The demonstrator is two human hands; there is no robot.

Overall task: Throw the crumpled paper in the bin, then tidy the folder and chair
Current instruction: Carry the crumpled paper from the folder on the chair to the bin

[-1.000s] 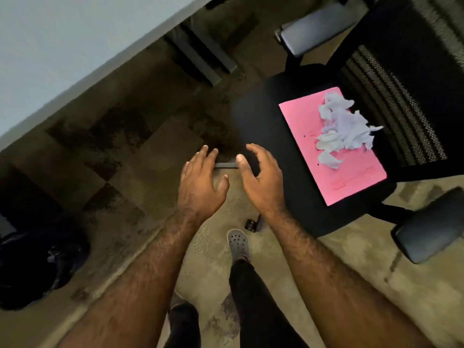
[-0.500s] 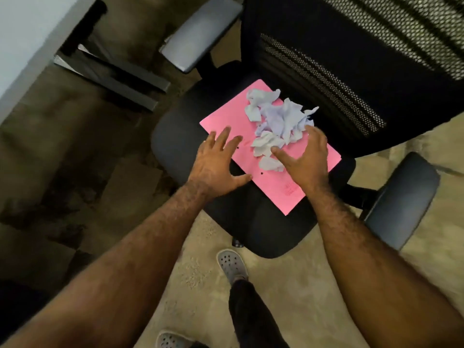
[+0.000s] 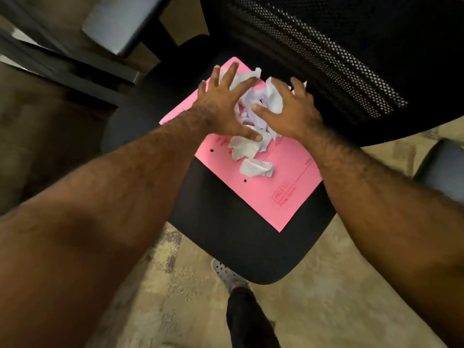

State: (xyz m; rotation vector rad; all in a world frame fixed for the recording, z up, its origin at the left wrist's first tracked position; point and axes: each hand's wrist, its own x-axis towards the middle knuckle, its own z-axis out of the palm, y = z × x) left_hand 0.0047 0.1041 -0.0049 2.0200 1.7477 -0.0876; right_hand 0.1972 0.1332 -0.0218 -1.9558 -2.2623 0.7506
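Note:
A heap of white crumpled paper (image 3: 247, 146) lies on a pink folder (image 3: 276, 192), which rests flat on the black seat of an office chair (image 3: 226, 237). One small wad (image 3: 256, 168) sits apart, just in front of the heap. My left hand (image 3: 223, 104) is spread over the heap's left side, thumb pressing on paper. My right hand (image 3: 288, 111) curves over the right side, fingers touching the paper. Neither hand has closed around the paper. No bin is in view.
The chair's mesh backrest (image 3: 339, 59) rises right behind my hands. Grey armrests stand at the upper left (image 3: 120, 21) and right edge (image 3: 442, 167). A dark desk frame (image 3: 62, 64) lies at left. My shoe (image 3: 226, 275) is on the carpet under the seat's front edge.
I have stepped close to the chair. Both hands travelled from in front of the seat onto the folder and now lie on the paper heap from either side.

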